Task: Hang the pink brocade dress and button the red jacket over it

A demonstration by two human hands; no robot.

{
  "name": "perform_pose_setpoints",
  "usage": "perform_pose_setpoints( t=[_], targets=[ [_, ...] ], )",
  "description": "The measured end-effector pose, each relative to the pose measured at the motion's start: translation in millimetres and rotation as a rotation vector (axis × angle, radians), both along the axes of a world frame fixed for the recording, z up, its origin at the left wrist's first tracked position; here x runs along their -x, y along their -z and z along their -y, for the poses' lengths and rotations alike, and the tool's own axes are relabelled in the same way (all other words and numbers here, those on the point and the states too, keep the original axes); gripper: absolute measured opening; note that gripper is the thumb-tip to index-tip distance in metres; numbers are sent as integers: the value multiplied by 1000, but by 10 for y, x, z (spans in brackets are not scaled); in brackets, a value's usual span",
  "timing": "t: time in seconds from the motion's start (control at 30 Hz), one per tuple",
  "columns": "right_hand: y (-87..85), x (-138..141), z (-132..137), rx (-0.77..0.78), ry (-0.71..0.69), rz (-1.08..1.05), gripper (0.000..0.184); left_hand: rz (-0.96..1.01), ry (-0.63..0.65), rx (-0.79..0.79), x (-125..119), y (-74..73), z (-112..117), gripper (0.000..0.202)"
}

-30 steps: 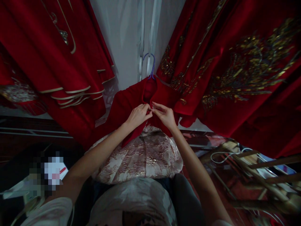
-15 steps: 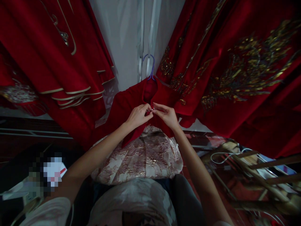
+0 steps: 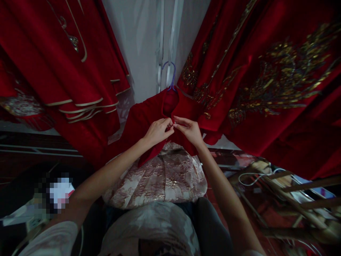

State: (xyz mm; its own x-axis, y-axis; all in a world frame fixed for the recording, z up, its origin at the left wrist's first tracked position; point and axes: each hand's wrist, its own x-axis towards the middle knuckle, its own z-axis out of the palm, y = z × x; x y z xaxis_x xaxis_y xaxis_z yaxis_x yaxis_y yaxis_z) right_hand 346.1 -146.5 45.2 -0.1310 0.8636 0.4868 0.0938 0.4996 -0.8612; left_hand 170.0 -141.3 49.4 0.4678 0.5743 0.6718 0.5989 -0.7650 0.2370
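While both hands are meeting at its front opening, the red garment (image 3: pixel 141 115) is hanging in front of the person, just above the lap. The left hand (image 3: pixel 158 131) is pinching the garment's front edge between thumb and curled fingers. The right hand (image 3: pixel 189 129) is bringing its thumb and fingertips close together around a tiny pale glint (image 3: pixel 174 122), too small to identify; whether those fingers are gripping it, I cannot tell. The garment's neck opening is enclosing the lower part of a purple hanger (image 3: pixel 173 74), whose hook is rising out of it against pale metal strips (image 3: pixel 172 33). The slatted wooden frame (image 3: pixel 310 184) on the right is holding several flat, shiny items (image 3: pixel 321 192), and a white cable (image 3: pixel 246 173) is looping beside them.

A cream and pinkish brocade cloth (image 3: pixel 162 181) is covering the lap, and the garment's lower edges are overlapping it. Red clothes with pale piping (image 3: pixel 77 76) are hanging on the left; red clothes with gold embroidery (image 3: pixel 277 85) are hanging on the right. Between them a greyish wall panel (image 3: pixel 135 39) is showing. Reddish flooring (image 3: pixel 249 217) is running beneath the frame, and pale papers (image 3: pixel 16 215) are lying at the lower left, next to a pixelated patch.
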Motion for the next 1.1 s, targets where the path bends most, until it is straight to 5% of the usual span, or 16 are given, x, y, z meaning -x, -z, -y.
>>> perform_pose_setpoints(
  t=[0.4,0.53,0.7,0.8,1.0,1.1],
  targets=[
    [50,6,-18,-45,-51,45,35,-142,-38,-74,-5,1,-39,11],
    [123,88,31,-137,-12,106,43,90,-48,56,-66,80,-9,11],
    [301,223,166,-304,37,286,81,447,107,369,-165,296,-44,13],
    [364,248,224,-364,125,353,87,543,144,422,-188,376,-55,14],
    [453,62,211,-98,299,344,68,568,133,444,-202,487,-121,18],
    [498,-54,159,84,255,234,51,615,148,523,-209,561,-183,13]
  ],
)
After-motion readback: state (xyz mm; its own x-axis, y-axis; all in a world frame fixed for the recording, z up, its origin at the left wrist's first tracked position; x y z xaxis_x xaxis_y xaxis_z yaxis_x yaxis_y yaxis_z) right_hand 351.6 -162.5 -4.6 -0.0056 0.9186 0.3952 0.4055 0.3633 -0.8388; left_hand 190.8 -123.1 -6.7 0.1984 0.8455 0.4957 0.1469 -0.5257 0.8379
